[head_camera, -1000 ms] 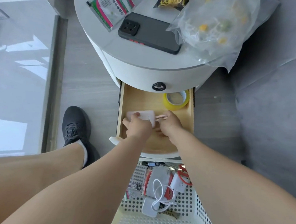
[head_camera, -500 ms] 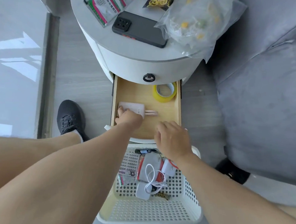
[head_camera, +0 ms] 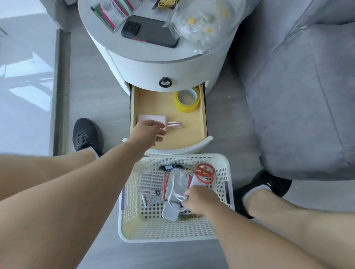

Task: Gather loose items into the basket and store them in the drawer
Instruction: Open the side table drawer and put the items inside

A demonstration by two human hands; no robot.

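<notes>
My right hand (head_camera: 197, 199) grips the white cable (head_camera: 175, 197) inside the basket (head_camera: 222, 164); the drawer (head_camera: 202, 123) lies beyond its far rim; my left hand (head_camera: 149, 130) rests loose there.

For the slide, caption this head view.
Left hand over pink power bank in open wooden drawer; right hand reaching into white perforated basket.

white perforated basket (head_camera: 218, 227), lower centre | red-handled scissors (head_camera: 205, 174) | yellow tape roll (head_camera: 186, 102) | pale wood drawer (head_camera: 153, 103) | black phone (head_camera: 150, 34), top
</notes>
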